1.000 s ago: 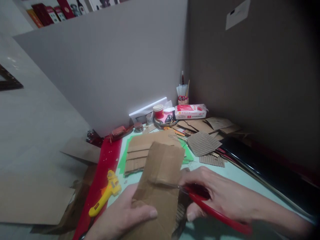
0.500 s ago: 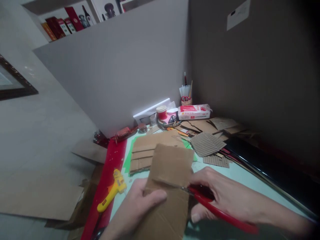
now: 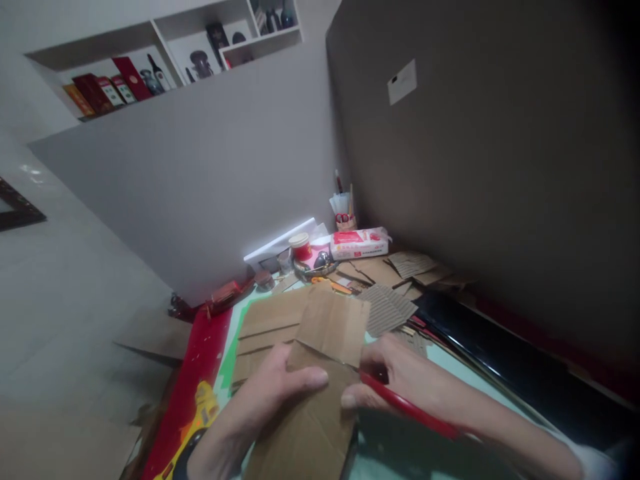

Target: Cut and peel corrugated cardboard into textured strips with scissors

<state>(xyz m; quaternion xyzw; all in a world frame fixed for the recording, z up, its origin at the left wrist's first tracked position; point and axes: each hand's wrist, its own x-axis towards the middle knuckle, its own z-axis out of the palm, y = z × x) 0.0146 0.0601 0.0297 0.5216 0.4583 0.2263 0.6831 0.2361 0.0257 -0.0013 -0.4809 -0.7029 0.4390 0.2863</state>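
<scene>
My left hand (image 3: pixel 280 383) grips a brown cardboard piece (image 3: pixel 305 420) by its left edge, thumb on top. In my right hand (image 3: pixel 395 373) are red-handled scissors (image 3: pixel 405 407), their handles angled down to the right. Their blades are at the cardboard's right edge, mostly hidden. A slanting cut line crosses the piece, and the upper part (image 3: pixel 333 320) tilts away along it. Beyond the hands lies a larger slotted cardboard sheet (image 3: pixel 265 330) on a green mat (image 3: pixel 229 363).
A yellow glue gun (image 3: pixel 203 407) lies at the left on red cloth. Corrugated cardboard scraps (image 3: pixel 387 310), a long black object (image 3: pixel 470 340), a red-and-white tissue pack (image 3: pixel 360 243), a red paper cup (image 3: pixel 301 248) and a pen holder (image 3: pixel 346 223) stand or lie farther back.
The view has shifted, so the table's things appear farther left and lower. My right hand with the scissors has drawn nearer my left hand, and the scissors' handles have come closer together.
</scene>
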